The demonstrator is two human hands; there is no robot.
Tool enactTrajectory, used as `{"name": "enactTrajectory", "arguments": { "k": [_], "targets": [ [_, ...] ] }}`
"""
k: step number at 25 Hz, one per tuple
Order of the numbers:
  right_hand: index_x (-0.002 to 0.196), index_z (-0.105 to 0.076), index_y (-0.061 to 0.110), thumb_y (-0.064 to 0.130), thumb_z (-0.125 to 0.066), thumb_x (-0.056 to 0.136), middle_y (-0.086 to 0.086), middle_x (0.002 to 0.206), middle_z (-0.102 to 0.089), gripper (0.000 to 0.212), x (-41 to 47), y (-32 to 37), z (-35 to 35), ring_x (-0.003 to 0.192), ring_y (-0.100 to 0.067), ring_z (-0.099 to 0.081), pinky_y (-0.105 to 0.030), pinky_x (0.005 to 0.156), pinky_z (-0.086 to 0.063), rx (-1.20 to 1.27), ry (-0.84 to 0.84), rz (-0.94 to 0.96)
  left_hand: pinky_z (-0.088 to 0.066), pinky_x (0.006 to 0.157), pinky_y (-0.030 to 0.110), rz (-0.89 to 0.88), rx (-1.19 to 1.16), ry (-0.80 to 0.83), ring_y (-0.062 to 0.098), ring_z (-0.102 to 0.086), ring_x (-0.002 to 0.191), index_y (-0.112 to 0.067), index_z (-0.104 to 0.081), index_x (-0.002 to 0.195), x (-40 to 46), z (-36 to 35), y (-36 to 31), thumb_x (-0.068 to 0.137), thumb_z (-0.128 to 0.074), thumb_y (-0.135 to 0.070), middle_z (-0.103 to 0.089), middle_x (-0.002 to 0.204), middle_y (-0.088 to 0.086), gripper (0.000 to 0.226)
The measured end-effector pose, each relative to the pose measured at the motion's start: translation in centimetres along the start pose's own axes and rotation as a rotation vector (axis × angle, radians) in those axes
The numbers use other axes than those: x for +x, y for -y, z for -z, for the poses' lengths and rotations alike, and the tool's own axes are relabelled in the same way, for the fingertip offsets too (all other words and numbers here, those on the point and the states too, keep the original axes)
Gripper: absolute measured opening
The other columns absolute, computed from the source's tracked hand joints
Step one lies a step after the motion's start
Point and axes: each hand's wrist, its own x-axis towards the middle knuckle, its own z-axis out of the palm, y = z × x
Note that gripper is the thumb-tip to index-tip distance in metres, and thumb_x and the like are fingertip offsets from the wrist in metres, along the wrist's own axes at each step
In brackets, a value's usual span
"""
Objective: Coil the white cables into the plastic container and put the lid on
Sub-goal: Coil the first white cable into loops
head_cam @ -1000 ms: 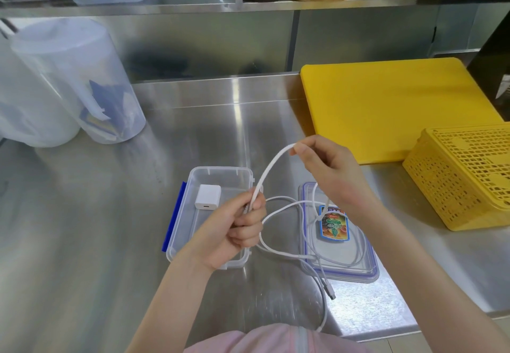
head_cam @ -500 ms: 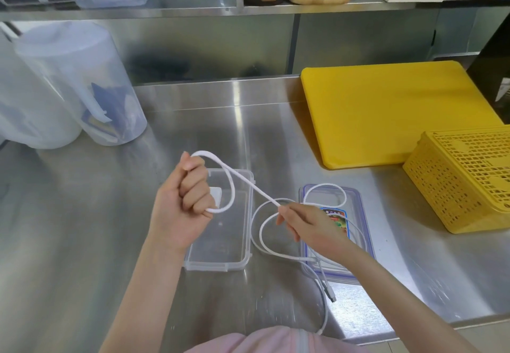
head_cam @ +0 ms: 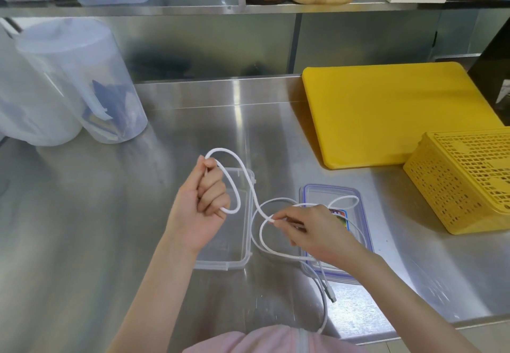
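My left hand (head_cam: 202, 205) is closed around a loop of the white cable (head_cam: 242, 176) above the clear plastic container (head_cam: 242, 261), which stands open on the steel table. My right hand (head_cam: 314, 231) pinches the same cable lower down, between thumb and forefinger, over the left edge of the blue-rimmed lid (head_cam: 364, 231). The lid lies flat to the right of the container. More cable loops over the lid and trails toward the table's front edge, ending in a plug (head_cam: 331, 296). My left hand hides most of the container's inside.
A yellow cutting board (head_cam: 386, 112) lies at the back right and a yellow perforated basket (head_cam: 469, 178) at the right edge. Two large translucent tubs (head_cam: 82, 82) stand at the back left. A shelf with wooden trays runs along the back.
My left hand rose and turned, forming a cable loop over the container, and has since made the loop larger. My right hand dropped from high up to pinch the cable near the lid.
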Motion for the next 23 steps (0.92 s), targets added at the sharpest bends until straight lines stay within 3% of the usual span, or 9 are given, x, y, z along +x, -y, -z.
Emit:
{"name": "enactTrajectory", "arguments": {
  "k": [2, 4, 6, 8, 12, 14, 17, 19, 23],
  "targets": [
    [0.094, -0.068, 0.026, 0.035, -0.052, 0.088, 0.005, 0.066, -0.068, 0.019, -0.1, 1.3, 0.6, 0.061, -0.009, -0.056, -0.027, 0.062, -0.047, -0.047, 0.013, 0.068, -0.027, 0.031, 0.014, 0.033, 0.071, -0.045, 0.008, -0.021, 0.031, -0.019, -0.058, 0.061, 0.0, -0.3, 0.7, 0.09, -0.039, -0.034, -0.022, 0.043, -0.007, 0.038],
    [0.092, -0.069, 0.023, 0.033, -0.054, 0.087, 0.01, 0.064, -0.063, 0.019, -0.1, 2.2, 1.2, 0.062, -0.003, -0.051, -0.022, 0.059, -0.043, -0.024, 0.008, 0.123, -0.042, 0.041, 0.014, 0.043, 0.234, -0.082, 0.003, -0.043, 0.037, -0.018, -0.057, 0.062, 0.0, -0.4, 1.6, 0.091, -0.04, -0.032, -0.039, 0.042, -0.009, 0.037],
    [0.088, -0.07, 0.019, 0.029, -0.056, 0.086, 0.014, 0.057, -0.054, 0.018, 0.0, 2.9, 2.0, 0.059, 0.008, -0.049, -0.008, 0.054, -0.035, -0.014, 0.033, 0.172, -0.054, 0.059, 0.019, 0.037, 0.38, -0.079, 0.009, -0.068, 0.062, -0.015, -0.057, 0.065, 0.1, -0.6, 2.5, 0.095, -0.037, -0.03, -0.058, 0.052, -0.006, 0.039],
    [0.083, -0.071, 0.016, 0.028, -0.057, 0.085, 0.011, 0.055, -0.059, 0.018, 0.0, 3.4, 2.5, 0.057, 0.013, -0.048, -0.005, 0.056, -0.034, 0.007, 0.117, 0.223, -0.057, 0.068, 0.024, 0.065, 0.401, -0.048, 0.02, -0.072, 0.085, -0.012, -0.059, 0.066, 0.0, -0.8, 3.1, 0.095, -0.037, -0.029, -0.069, 0.064, 0.002, 0.04],
    [0.087, -0.072, 0.024, 0.028, -0.06, 0.084, 0.038, 0.049, -0.053, 0.013, 0.3, 3.4, 3.2, 0.057, 0.014, -0.053, -0.003, 0.059, -0.037, 0.115, 0.141, 0.167, -0.054, 0.063, 0.022, 0.131, 0.626, 0.016, 0.017, -0.07, 0.078, -0.012, -0.059, 0.076, -0.6, -1.3, 3.8, 0.094, -0.037, -0.035, -0.072, 0.077, 0.004, 0.036],
    [0.078, -0.065, 0.031, 0.032, -0.063, 0.081, 0.026, 0.047, -0.054, 0.004, 0.6, 3.1, 3.5, 0.057, 0.008, -0.054, -0.006, 0.054, -0.038, 0.124, 0.032, 0.091, -0.051, 0.06, 0.018, 0.122, 0.863, -0.011, 0.009, -0.065, 0.066, -0.013, -0.06, 0.078, -0.8, -1.6, 4.1, 0.095, -0.036, -0.036, -0.07, 0.07, -0.001, 0.037],
    [0.071, -0.044, 0.036, 0.042, -0.063, 0.076, 0.013, 0.051, -0.055, 0.021, 0.9, 2.9, 3.4, 0.053, 0.0, -0.051, -0.009, 0.05, -0.038, 0.161, -0.023, 0.015, -0.034, 0.042, 0.01, 0.093, 1.124, -0.043, 0.004, -0.038, 0.038, -0.015, -0.049, 0.068, -0.9, -2.3, 4.5, 0.096, -0.033, -0.037, -0.046, 0.04, -0.01, 0.039],
    [0.072, -0.047, 0.034, 0.048, -0.055, 0.08, 0.011, 0.053, -0.059, 0.017, 1.2, 2.8, 3.2, 0.046, -0.003, -0.049, -0.011, 0.045, -0.037, 0.354, -0.028, -0.046, -0.019, 0.036, 0.012, 0.074, 1.022, -0.081, 0.003, -0.021, 0.035, -0.018, -0.041, 0.063, -0.9, -2.5, 4.4, 0.096, -0.035, -0.034, -0.028, 0.036, -0.012, 0.038],
    [0.092, -0.057, 0.022, 0.034, -0.041, 0.092, 0.002, 0.065, -0.064, 0.02, 2.0, 1.3, 2.8, 0.036, -0.006, -0.047, -0.015, 0.036, -0.038, 0.698, 0.05, -0.294, -0.012, 0.038, 0.017, 0.132, 0.557, -0.087, 0.002, -0.016, 0.031, -0.021, -0.039, 0.049, -1.1, -2.0, 3.4, 0.085, -0.047, -0.034, -0.025, 0.036, -0.013, 0.038]
  ]
}}
